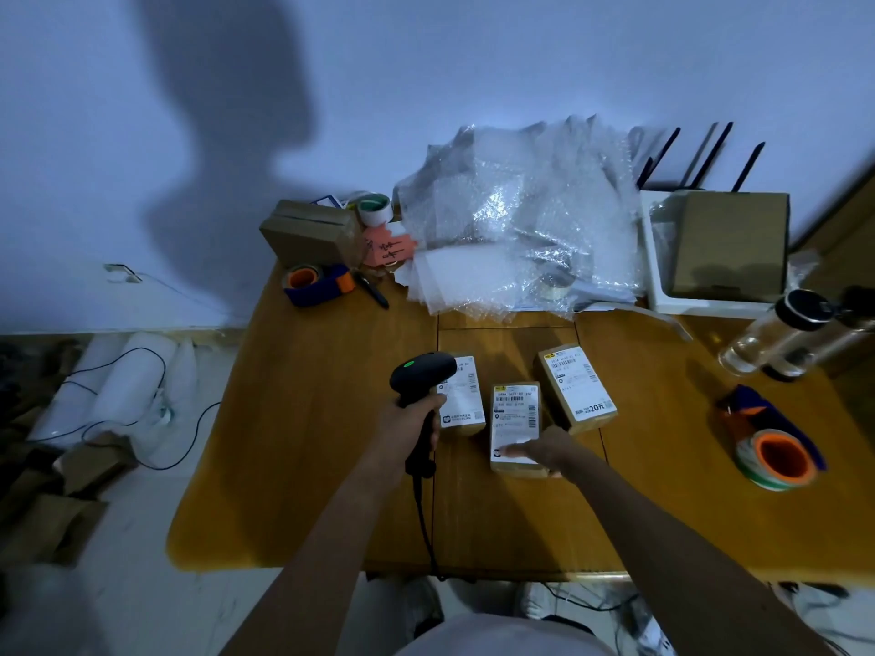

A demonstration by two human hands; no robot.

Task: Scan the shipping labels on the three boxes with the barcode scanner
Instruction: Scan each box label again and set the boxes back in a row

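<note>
Three small cardboard boxes with white shipping labels lie in a row on the wooden table (308, 466). My left hand (409, 421) grips the handle of a black barcode scanner (423, 371), whose head shows a green light and hangs over the left box (466, 395). My right hand (544, 452) rests flat, fingers spread, on the near end of the middle box (515, 409). The right box (575, 385) lies angled and untouched. The scanner's cable runs down off the table's front edge.
A heap of bubble wrap (521, 215) fills the back of the table. A tape dispenser (315, 284) and a brown box (310, 232) sit at the back left. Another tape dispenser (772, 447) lies at the right, near a clear bottle (781, 333) and a white tray (656, 258).
</note>
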